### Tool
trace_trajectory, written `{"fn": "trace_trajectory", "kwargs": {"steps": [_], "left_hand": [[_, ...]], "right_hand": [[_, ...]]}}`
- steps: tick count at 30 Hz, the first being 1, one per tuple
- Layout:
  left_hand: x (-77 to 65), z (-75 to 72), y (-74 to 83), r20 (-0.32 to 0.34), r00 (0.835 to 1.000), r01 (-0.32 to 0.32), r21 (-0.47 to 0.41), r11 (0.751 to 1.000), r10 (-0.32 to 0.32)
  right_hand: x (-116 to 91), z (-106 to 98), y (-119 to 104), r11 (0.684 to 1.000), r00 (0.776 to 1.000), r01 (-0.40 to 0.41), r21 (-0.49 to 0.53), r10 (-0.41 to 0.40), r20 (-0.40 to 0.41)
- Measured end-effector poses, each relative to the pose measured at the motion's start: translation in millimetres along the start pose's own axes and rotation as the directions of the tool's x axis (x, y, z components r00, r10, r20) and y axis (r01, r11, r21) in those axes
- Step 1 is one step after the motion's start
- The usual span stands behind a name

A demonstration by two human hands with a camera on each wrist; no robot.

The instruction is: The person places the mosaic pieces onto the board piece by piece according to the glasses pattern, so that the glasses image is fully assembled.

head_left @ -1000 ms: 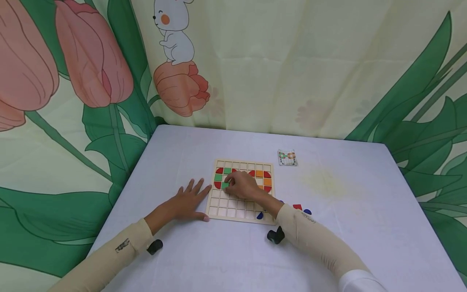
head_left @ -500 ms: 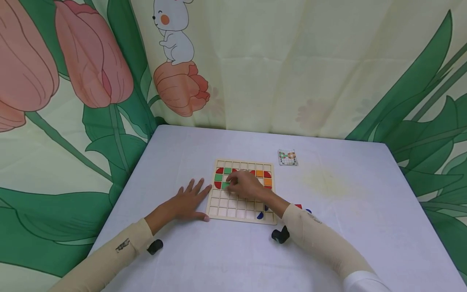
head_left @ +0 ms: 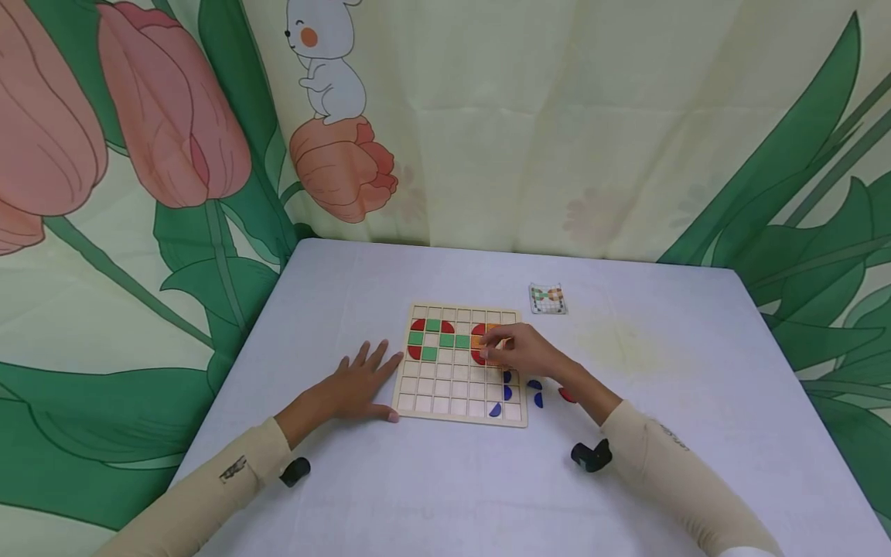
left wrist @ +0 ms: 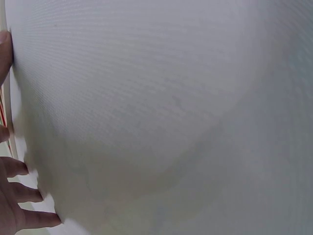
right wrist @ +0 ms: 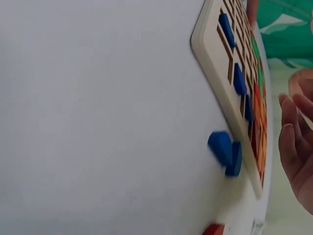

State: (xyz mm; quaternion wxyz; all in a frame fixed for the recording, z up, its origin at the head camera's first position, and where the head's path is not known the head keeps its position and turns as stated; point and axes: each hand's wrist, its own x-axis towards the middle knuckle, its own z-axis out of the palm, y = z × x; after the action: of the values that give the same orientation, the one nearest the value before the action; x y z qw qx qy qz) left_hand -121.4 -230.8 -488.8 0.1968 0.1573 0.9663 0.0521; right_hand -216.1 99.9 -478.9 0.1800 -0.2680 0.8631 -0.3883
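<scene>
A wooden grid board [head_left: 445, 387] lies on the table with red quarter-round pieces [head_left: 448, 327], green square tiles [head_left: 447, 340] and orange tiles in its upper rows. My left hand [head_left: 355, 387] lies with fingers spread on the cloth, fingertips and thumb at the board's left edge. Over the board's right part is my right hand [head_left: 525, 350], fingers loosely bent and covering some orange and red pieces. In the right wrist view, this hand [right wrist: 298, 142] shows nothing between thumb and fingers. Several blue pieces [head_left: 495, 410] rest on the board's lower right.
Right of the board lie loose blue pieces [head_left: 534, 384] and a red piece [head_left: 567, 395], the latter partly behind my right forearm. A small pattern card [head_left: 547, 299] sits beyond the board's upper right corner. A printed curtain [head_left: 501, 155] hangs behind the white-covered table [head_left: 418, 487].
My right hand has moved right, from the green tiles to the orange ones. Green tiles in the board's middle and loose blue pieces are uncovered. My left hand stays where it was.
</scene>
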Motion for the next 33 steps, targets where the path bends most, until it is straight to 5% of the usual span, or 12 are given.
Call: {"fn": "trace_trajectory", "kwargs": {"steps": [16,33], "left_hand": [[1.1,-0.3,1.4,0.004,1.0,0.01,0.019,1.0,-0.01],[2.1,2.0,-0.6,-0.003,1.0,-0.005,0.027,1.0,0.005]], "right_hand": [[-85,-40,58,0.987,0.993,-0.107,-0.123,0.111,0.025],[-108,-46,70,0.974,0.991,-0.137,-0.179,0.133,-0.033]]}}
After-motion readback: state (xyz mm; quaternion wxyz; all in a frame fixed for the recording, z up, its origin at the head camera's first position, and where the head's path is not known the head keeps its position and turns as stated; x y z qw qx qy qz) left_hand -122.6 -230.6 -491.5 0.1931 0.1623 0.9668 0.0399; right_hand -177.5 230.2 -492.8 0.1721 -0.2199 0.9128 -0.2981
